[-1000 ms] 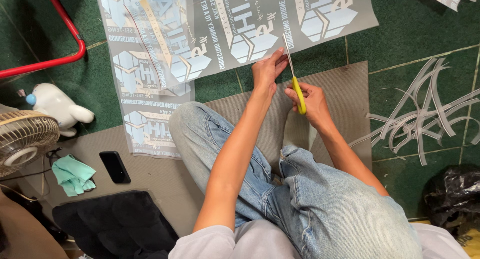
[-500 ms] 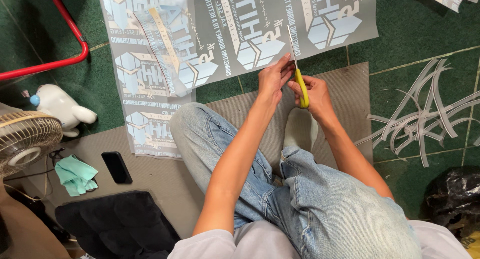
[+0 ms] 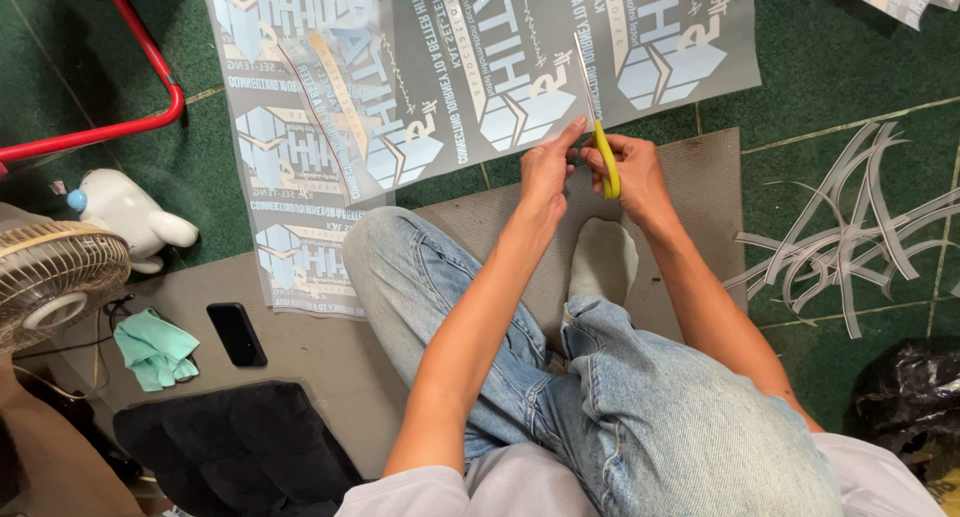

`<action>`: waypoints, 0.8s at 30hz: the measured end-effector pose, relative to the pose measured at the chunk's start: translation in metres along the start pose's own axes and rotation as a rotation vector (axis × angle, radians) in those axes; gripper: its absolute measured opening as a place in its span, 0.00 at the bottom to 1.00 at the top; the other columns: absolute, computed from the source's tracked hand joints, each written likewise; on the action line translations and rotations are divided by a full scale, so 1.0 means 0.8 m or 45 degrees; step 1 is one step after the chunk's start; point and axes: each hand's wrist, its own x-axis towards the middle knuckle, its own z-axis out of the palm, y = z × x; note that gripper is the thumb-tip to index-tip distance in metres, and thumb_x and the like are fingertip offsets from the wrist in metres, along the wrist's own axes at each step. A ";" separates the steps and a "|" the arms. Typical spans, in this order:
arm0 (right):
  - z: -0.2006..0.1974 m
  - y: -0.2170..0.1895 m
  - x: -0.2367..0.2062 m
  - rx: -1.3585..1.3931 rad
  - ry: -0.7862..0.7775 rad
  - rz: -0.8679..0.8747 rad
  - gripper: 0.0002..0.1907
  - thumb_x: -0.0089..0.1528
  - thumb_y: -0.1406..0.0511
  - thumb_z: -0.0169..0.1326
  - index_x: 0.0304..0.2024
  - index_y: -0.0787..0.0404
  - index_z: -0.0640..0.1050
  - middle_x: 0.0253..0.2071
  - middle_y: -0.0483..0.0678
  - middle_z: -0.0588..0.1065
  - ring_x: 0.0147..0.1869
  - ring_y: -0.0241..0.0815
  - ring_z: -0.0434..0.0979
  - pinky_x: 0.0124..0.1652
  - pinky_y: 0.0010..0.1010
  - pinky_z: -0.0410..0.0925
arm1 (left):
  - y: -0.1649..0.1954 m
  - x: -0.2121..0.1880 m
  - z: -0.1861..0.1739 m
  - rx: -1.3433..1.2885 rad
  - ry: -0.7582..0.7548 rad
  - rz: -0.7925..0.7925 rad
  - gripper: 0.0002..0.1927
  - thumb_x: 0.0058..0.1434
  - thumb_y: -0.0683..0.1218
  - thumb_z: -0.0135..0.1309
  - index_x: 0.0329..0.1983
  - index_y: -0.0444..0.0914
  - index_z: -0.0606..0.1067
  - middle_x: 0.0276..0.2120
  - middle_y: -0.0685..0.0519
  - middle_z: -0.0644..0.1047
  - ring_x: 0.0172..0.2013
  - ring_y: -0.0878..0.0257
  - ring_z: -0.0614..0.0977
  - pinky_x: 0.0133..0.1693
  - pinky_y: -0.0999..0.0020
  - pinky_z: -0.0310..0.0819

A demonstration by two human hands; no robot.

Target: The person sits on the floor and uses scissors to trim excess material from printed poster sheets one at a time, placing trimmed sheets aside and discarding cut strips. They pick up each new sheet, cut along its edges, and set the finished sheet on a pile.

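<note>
Yellow scissors handles half-hidden inside right hand, blades faint against printed film sheet

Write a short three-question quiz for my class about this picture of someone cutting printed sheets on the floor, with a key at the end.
1. True or false: the right hand holds yellow-handled scissors.
2. What does the left hand press on? A) the fan B) the printed sheet C) the phone
3. Fill in: the pile of cut strips lies on the green floor to the person's ____ side.

Key
1. True.
2. B, the printed sheet, right beside the cut line.
3. Right. The fan, the phone and the white toy are all on the left side.
</note>
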 end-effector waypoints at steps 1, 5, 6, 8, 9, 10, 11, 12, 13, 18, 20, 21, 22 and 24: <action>0.000 -0.002 0.002 0.016 -0.006 0.004 0.11 0.65 0.64 0.60 0.43 0.67 0.81 0.25 0.40 0.73 0.24 0.28 0.71 0.25 0.21 0.64 | 0.000 -0.002 0.001 0.006 -0.001 -0.011 0.21 0.53 0.57 0.69 0.37 0.34 0.84 0.29 0.57 0.75 0.28 0.70 0.69 0.30 0.74 0.65; -0.002 -0.007 0.012 0.018 -0.029 -0.015 0.11 0.67 0.64 0.58 0.43 0.67 0.81 0.25 0.41 0.74 0.25 0.29 0.71 0.25 0.21 0.64 | 0.000 -0.009 0.004 0.029 0.003 -0.004 0.21 0.52 0.58 0.68 0.37 0.35 0.84 0.30 0.57 0.77 0.30 0.71 0.71 0.31 0.74 0.66; -0.003 -0.008 0.014 0.002 -0.032 -0.028 0.11 0.68 0.64 0.58 0.42 0.68 0.81 0.25 0.42 0.73 0.25 0.29 0.71 0.26 0.21 0.63 | 0.000 -0.010 0.004 0.023 -0.001 -0.006 0.22 0.52 0.58 0.69 0.36 0.35 0.84 0.31 0.57 0.77 0.31 0.71 0.71 0.31 0.74 0.66; -0.004 -0.011 0.017 0.020 -0.044 -0.054 0.10 0.67 0.65 0.57 0.43 0.69 0.80 0.26 0.41 0.74 0.26 0.29 0.72 0.27 0.21 0.65 | 0.000 -0.013 0.005 0.013 -0.008 -0.008 0.22 0.51 0.58 0.69 0.36 0.35 0.83 0.31 0.57 0.77 0.31 0.71 0.71 0.31 0.74 0.66; -0.004 -0.013 0.018 0.029 -0.050 -0.067 0.10 0.67 0.66 0.57 0.43 0.69 0.80 0.27 0.41 0.74 0.26 0.30 0.72 0.27 0.22 0.66 | 0.000 -0.014 0.005 0.025 0.001 -0.013 0.23 0.51 0.58 0.69 0.36 0.35 0.83 0.31 0.57 0.77 0.31 0.70 0.70 0.32 0.74 0.66; -0.004 -0.016 0.020 0.037 -0.052 -0.059 0.10 0.66 0.67 0.57 0.44 0.69 0.80 0.27 0.41 0.74 0.26 0.30 0.72 0.27 0.22 0.66 | 0.001 -0.016 0.004 0.036 0.012 -0.017 0.23 0.51 0.59 0.69 0.36 0.35 0.83 0.31 0.57 0.76 0.31 0.70 0.70 0.32 0.74 0.66; -0.003 -0.019 0.022 0.044 -0.055 -0.051 0.10 0.65 0.67 0.57 0.45 0.69 0.80 0.27 0.41 0.74 0.25 0.30 0.72 0.27 0.22 0.65 | 0.001 -0.017 0.004 0.047 0.022 -0.021 0.23 0.52 0.59 0.69 0.36 0.34 0.83 0.31 0.57 0.76 0.31 0.69 0.69 0.32 0.74 0.66; -0.003 -0.021 0.024 0.052 -0.056 -0.043 0.10 0.65 0.68 0.57 0.45 0.69 0.80 0.27 0.41 0.74 0.25 0.30 0.71 0.27 0.22 0.65 | 0.001 -0.019 0.004 0.045 0.024 -0.021 0.23 0.52 0.59 0.69 0.36 0.35 0.83 0.31 0.57 0.75 0.31 0.70 0.70 0.33 0.74 0.66; -0.001 -0.025 0.026 0.044 -0.042 -0.040 0.11 0.65 0.68 0.57 0.46 0.69 0.81 0.27 0.41 0.74 0.25 0.30 0.71 0.26 0.22 0.65 | 0.001 -0.020 0.004 0.043 0.026 -0.021 0.23 0.52 0.59 0.69 0.35 0.35 0.83 0.31 0.58 0.75 0.31 0.70 0.70 0.33 0.74 0.67; 0.004 -0.040 0.036 -0.027 0.009 -0.022 0.12 0.65 0.66 0.57 0.46 0.69 0.81 0.29 0.43 0.77 0.25 0.29 0.72 0.26 0.21 0.65 | 0.003 -0.030 0.007 0.014 0.025 -0.004 0.21 0.51 0.58 0.70 0.34 0.37 0.82 0.29 0.59 0.75 0.31 0.71 0.71 0.32 0.74 0.66; 0.004 -0.046 0.039 -0.030 0.002 -0.045 0.13 0.64 0.65 0.59 0.46 0.69 0.82 0.30 0.43 0.77 0.26 0.28 0.72 0.26 0.20 0.65 | 0.004 -0.035 0.008 0.004 0.016 0.000 0.20 0.51 0.58 0.70 0.34 0.37 0.82 0.29 0.59 0.75 0.31 0.71 0.72 0.33 0.74 0.67; 0.004 -0.049 0.041 -0.032 -0.002 -0.056 0.13 0.64 0.65 0.60 0.47 0.69 0.82 0.30 0.42 0.77 0.26 0.27 0.72 0.26 0.19 0.65 | 0.005 -0.037 0.008 0.007 0.017 -0.006 0.20 0.51 0.58 0.70 0.34 0.37 0.82 0.29 0.59 0.75 0.31 0.71 0.72 0.33 0.74 0.67; 0.004 -0.052 0.042 -0.039 0.010 -0.041 0.13 0.64 0.64 0.59 0.46 0.68 0.82 0.30 0.42 0.78 0.26 0.27 0.72 0.26 0.19 0.65 | 0.006 -0.039 0.009 0.010 0.018 -0.011 0.20 0.51 0.58 0.70 0.34 0.37 0.82 0.29 0.59 0.75 0.31 0.71 0.72 0.33 0.74 0.67; 0.005 -0.057 0.046 -0.054 0.035 -0.010 0.14 0.64 0.63 0.59 0.46 0.68 0.82 0.30 0.40 0.78 0.27 0.25 0.72 0.26 0.18 0.67 | 0.008 -0.043 0.010 0.018 0.025 -0.020 0.20 0.51 0.58 0.70 0.34 0.37 0.82 0.29 0.59 0.75 0.31 0.71 0.72 0.34 0.74 0.68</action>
